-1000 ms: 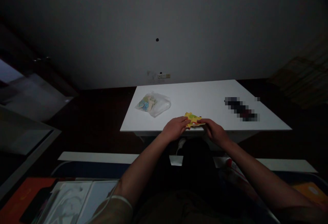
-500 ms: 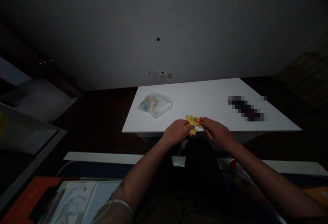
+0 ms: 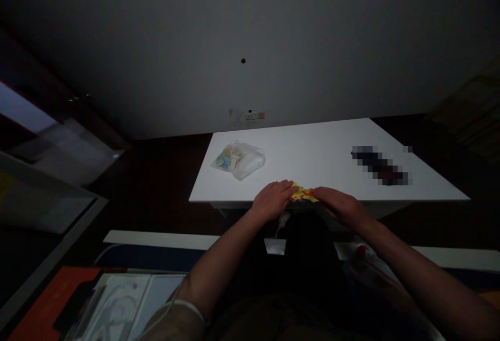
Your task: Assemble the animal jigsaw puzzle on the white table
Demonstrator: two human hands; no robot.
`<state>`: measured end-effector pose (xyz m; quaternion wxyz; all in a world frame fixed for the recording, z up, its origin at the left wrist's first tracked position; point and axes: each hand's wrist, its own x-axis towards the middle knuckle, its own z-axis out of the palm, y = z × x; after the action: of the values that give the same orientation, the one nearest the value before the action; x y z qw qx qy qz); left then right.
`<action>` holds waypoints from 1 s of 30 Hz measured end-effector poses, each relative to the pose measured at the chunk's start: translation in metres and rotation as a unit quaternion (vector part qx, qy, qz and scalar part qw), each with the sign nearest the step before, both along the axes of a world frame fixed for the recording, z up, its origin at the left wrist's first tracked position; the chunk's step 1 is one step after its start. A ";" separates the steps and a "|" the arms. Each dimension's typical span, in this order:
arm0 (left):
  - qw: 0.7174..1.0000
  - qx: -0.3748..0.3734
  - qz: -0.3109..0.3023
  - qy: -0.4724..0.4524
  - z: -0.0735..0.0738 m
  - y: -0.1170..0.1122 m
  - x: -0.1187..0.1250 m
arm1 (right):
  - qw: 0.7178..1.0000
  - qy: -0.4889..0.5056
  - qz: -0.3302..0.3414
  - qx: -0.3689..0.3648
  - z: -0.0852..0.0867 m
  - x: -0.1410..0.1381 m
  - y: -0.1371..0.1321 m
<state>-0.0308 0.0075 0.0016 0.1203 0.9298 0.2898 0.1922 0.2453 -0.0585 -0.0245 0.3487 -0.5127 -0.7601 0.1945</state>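
Note:
A small cluster of yellow, red and green jigsaw pieces (image 3: 301,193) lies at the near edge of a white table (image 3: 312,153). My left hand (image 3: 273,200) rests on its left side, fingers curled over the pieces. On the right side sits my right hand (image 3: 339,204), its fingers lying fairly flat and pressing on the pieces. Most of the cluster is hidden under both hands.
A clear plastic bag of coloured pieces (image 3: 238,159) lies at the table's left. A dark blurred object (image 3: 380,165) sits at the right. A white shelf edge (image 3: 156,239) runs below the table. An orange box with white contents (image 3: 97,304) is at the lower left.
Both hands have lowered and flattened onto the pieces, covering more of them. The view has shifted slightly left, so the table appears further right.

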 end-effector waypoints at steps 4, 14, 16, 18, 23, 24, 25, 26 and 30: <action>0.999 0.016 -0.001 0.031 0.008 -0.005 -0.001 | 0.992 0.026 -0.123 0.008 -0.003 0.003 0.001; 0.999 -0.008 0.023 0.042 0.015 -0.011 0.002 | 0.906 0.323 -0.268 -0.054 0.017 -0.064 0.002; 0.998 -0.042 0.036 0.019 0.014 -0.009 0.001 | 0.899 0.356 -0.245 -0.073 0.018 -0.075 0.003; 0.996 -0.069 0.056 0.004 0.013 -0.006 -0.001 | 0.890 0.381 -0.233 -0.086 0.019 -0.082 0.007; 0.982 -0.119 0.141 -0.028 0.010 -0.004 -0.001 | 0.885 0.409 -0.195 -0.107 0.027 -0.090 0.020; 0.978 -0.129 0.157 -0.038 0.010 -0.004 0.000 | 0.885 0.411 -0.191 -0.105 0.028 -0.091 0.022; 0.975 -0.134 0.169 -0.046 0.010 -0.004 0.000 | 0.885 0.412 -0.189 -0.103 0.028 -0.092 0.024; 0.973 -0.136 0.177 -0.050 0.009 -0.004 0.001 | 0.886 0.412 -0.189 -0.100 0.028 -0.093 0.026; 0.969 -0.139 0.200 -0.043 0.008 -0.003 0.002 | 0.874 0.424 -0.217 -0.095 0.017 -0.095 0.033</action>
<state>-0.0285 0.0040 0.0097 0.2195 0.8183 0.4879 0.2100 0.1508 -0.0253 -0.0071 0.6210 -0.5635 -0.3867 0.3838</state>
